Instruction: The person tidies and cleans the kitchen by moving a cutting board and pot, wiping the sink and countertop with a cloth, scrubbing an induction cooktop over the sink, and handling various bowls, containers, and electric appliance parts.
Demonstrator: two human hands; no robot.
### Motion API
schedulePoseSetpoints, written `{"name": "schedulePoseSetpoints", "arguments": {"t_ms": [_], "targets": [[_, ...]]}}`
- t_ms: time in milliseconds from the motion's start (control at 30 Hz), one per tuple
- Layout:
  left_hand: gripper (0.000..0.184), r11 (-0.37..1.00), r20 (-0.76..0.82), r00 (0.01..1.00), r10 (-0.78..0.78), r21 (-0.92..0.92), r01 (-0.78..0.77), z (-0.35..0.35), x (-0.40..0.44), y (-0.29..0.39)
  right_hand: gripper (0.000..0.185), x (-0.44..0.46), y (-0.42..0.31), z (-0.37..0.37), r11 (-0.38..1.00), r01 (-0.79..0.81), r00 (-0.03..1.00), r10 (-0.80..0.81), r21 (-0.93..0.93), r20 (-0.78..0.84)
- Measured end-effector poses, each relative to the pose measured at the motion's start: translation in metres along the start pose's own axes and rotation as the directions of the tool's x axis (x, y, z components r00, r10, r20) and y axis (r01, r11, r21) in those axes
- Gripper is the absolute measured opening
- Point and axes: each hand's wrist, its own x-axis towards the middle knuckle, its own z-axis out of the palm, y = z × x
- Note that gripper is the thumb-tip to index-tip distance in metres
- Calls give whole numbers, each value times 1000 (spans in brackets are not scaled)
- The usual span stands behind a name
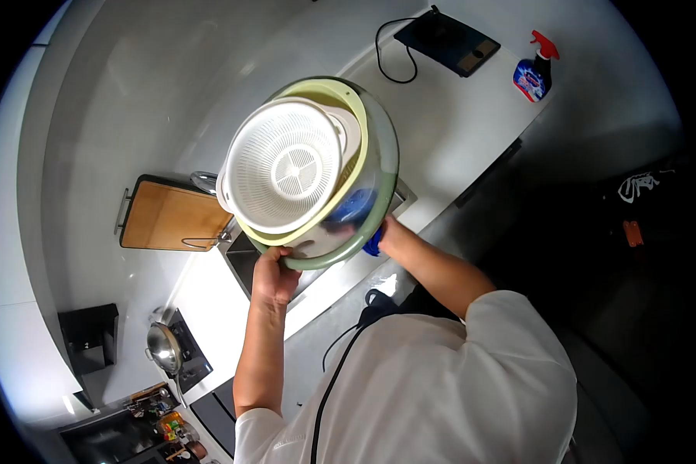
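Note:
My left hand (276, 276) is closed on the green rim of a large see-through basin (315, 259), thumb on the near edge. Inside the basin sits a pale yellow-green bowl (353, 100), and a white slotted colander (286, 166) lies in that. Another light-coloured rim shows between them. At the basin's right side my right hand (387, 235) holds a blue cloth (373, 244) against it; its fingers are mostly hidden. Blue also shows through the basin wall. The stack is tilted and held above the sink (243, 261).
A wooden cutting board (166, 215) leans at the wall beside the faucet (223, 237). A pan (164, 348) stands on the stove at lower left. At upper right are a black cooktop (448, 40) with a cord and a red-topped spray bottle (532, 77).

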Motion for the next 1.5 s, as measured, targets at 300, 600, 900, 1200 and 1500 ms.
{"name": "schedulePoseSetpoints", "arguments": {"t_ms": [300, 600, 900, 1200, 1500], "targets": [[30, 993, 112, 990, -89, 92, 79, -7, -5, -13, 35, 24, -87, -66, 922, 245, 944, -298, -301, -144], [20, 983, 177, 972, -152, 133, 129, 6, 41, -1, 64, -7, -178, -40, 633, 206, 719, -615, -747, -324], [19, 988, 333, 932, -140, 107, 110, 208, 132, -28, 80, -58, -278, -10, 672, 368, 712, -648, -643, -269], [30, 996, 443, 894, -68, -28, 90, 447, 287, -90, 82, -10, -467, 11, 543, 331, 588, -758, -772, -281], [23, 996, 403, 910, -93, 22, 92, 515, 382, -102, 82, -15, -528, -45, 610, 300, 591, -722, -733, -359]]}}
